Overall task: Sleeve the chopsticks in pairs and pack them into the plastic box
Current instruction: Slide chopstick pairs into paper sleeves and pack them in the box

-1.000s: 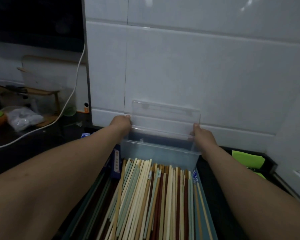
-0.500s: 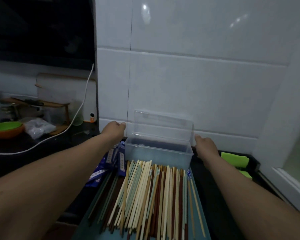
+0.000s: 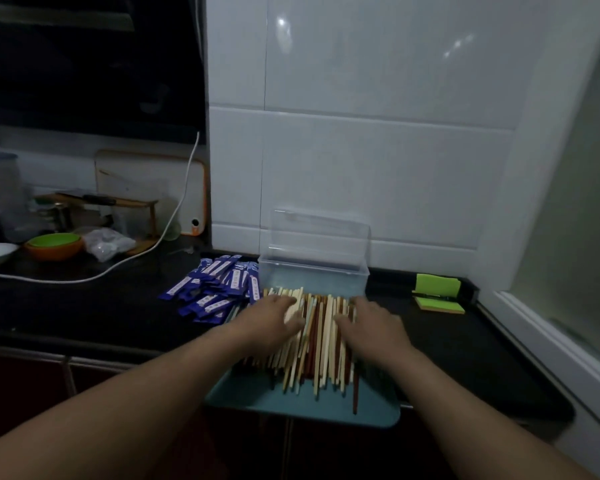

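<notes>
Barely begun, it seems: the clear plastic box [image 3: 313, 276] stands open and apparently empty at centre frame, blue sleeves [image 3: 215, 289] lie heaped to its left, and left hand [image 3: 270, 325] and right hand [image 3: 373, 325] rest with fingers [image 3: 282, 303] spread flat on the unsleeved chopsticks [image 3: 317, 355] below it.

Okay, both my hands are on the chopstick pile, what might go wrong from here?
The tray seems to overhang the counter's front edge; pressing with the left hand and right hand may tip it. The loose chopsticks reach near that edge and could roll off. Colours are mixed, so pairs may be mismatched.
</notes>
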The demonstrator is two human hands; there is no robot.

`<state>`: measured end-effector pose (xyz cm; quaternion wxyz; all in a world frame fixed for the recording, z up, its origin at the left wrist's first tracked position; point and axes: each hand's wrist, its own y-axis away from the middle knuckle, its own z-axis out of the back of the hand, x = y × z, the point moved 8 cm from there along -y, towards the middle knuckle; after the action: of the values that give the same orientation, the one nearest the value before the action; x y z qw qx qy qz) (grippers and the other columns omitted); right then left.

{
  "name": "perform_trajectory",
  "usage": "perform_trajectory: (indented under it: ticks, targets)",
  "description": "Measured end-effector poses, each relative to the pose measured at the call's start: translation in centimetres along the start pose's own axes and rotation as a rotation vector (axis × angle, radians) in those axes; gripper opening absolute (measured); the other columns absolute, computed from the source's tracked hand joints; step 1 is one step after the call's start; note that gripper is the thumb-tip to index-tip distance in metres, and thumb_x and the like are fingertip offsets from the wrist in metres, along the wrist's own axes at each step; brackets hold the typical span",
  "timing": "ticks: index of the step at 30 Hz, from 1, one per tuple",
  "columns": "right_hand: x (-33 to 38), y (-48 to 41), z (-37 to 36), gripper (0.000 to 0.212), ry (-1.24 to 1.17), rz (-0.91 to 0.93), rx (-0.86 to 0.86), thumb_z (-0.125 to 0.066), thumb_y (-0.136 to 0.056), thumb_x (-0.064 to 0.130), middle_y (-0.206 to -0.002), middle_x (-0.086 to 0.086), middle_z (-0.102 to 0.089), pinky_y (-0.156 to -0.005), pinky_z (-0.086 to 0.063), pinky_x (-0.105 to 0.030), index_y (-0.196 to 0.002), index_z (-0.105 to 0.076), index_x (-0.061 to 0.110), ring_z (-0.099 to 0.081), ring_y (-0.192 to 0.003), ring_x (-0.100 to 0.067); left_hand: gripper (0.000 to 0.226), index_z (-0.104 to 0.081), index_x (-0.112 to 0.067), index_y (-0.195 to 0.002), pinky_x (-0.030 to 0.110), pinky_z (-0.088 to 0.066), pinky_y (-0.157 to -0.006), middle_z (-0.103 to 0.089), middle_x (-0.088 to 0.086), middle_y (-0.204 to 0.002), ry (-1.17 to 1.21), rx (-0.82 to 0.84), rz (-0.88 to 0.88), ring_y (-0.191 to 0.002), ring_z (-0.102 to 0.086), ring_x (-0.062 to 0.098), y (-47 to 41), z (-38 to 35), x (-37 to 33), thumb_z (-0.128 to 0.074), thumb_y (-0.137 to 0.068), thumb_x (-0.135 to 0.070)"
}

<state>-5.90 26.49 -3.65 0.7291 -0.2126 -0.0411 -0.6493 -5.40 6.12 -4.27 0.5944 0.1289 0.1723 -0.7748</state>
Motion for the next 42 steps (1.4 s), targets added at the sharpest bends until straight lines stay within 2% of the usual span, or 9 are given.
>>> perform_trajectory:
  ticks: [2,5,9,12,17,26,42]
  targets:
    - [1.1,0.5,-1.7,0.047,0.059,0.046,0.097,-0.043,-0.098,0.062,-0.128,0.004,-0.066,-0.113,-0.039,-0.050,-0.131,-0.055,0.030,-0.062,-0.123,-0.022,0.074,-0.025,-0.026,-0.164,0.048,-0.027,-0.125,-0.025,0.006,-0.170,-0.049,0.108,0.007,-0.156,-0.025,0.027,0.3,-1.9,-0.3,-0.044,-0.103,-0.063]
    - [1.7,0.0,-3.6,0.053,0.068,0.063,0.169,-0.042,-0.100,0.061,-0.140,-0.001,-0.061,-0.113,-0.038,-0.046,-0.139,-0.053,0.026,-0.056,-0.129,-0.023,0.075,-0.019,-0.029,-0.165,0.050,-0.016,-0.129,-0.012,0.006,-0.174,-0.125,0.123,-0.016,-0.160,-0.012,0.029,0.0,-2.8,-0.3,-0.037,-0.103,-0.066]
    - [1.4,-1.3,-4.3,0.064,-0.020,0.062,0.104,-0.045,-0.102,0.059,-0.155,-0.005,-0.049,-0.117,-0.039,-0.041,-0.154,-0.043,0.021,-0.046,-0.142,-0.024,0.066,-0.027,-0.024,-0.164,0.050,-0.016,-0.129,-0.020,0.007,-0.172,-0.112,0.037,-0.090,-0.159,-0.013,0.024,-1.2,-2.4,0.0,-0.035,-0.107,-0.058]
    - [1.5,-1.9,-4.9,0.067,-0.029,0.071,0.085,-0.044,-0.102,0.059,-0.161,-0.004,-0.041,-0.122,-0.033,-0.041,-0.158,-0.038,0.022,-0.038,-0.148,-0.023,0.069,-0.026,-0.028,-0.164,0.053,-0.013,-0.129,-0.019,0.006,-0.172,-0.144,0.022,-0.108,-0.160,-0.009,0.022,-2.2,-2.8,0.6,-0.029,-0.106,-0.065]
    - [1.4,-3.8,-4.5,0.056,0.038,0.011,0.039,-0.046,-0.101,0.058,-0.145,-0.005,-0.053,-0.109,-0.042,-0.042,-0.145,-0.050,0.023,-0.049,-0.133,-0.025,0.065,-0.040,-0.028,-0.156,0.049,-0.030,-0.122,-0.040,0.004,-0.161,-0.158,0.003,-0.101,-0.149,-0.034,0.024,-4.5,-2.7,0.9,-0.033,-0.104,-0.066]
    - [0.8,-4.9,-5.6,0.046,0.002,0.016,-0.023,-0.045,-0.102,0.055,-0.141,-0.002,-0.054,-0.108,-0.037,-0.042,-0.139,-0.055,0.030,-0.047,-0.134,-0.023,0.062,-0.034,-0.030,-0.160,0.050,-0.020,-0.126,-0.030,0.003,-0.168,-0.160,-0.022,-0.116,-0.156,-0.023,0.023,-6.2,-3.8,1.3,-0.028,-0.107,-0.061]
    - [0.4,-6.6,-6.1,0.049,-0.071,0.012,0.027,-0.041,-0.100,0.056,-0.144,0.002,-0.050,-0.113,-0.034,-0.043,-0.143,-0.050,0.035,-0.045,-0.135,-0.020,0.059,-0.031,-0.032,-0.162,0.047,-0.015,-0.128,-0.026,-0.002,-0.170,-0.124,-0.020,-0.092,-0.157,-0.019,0.018,-6.8,-3.9,1.4,-0.027,-0.108,-0.057]
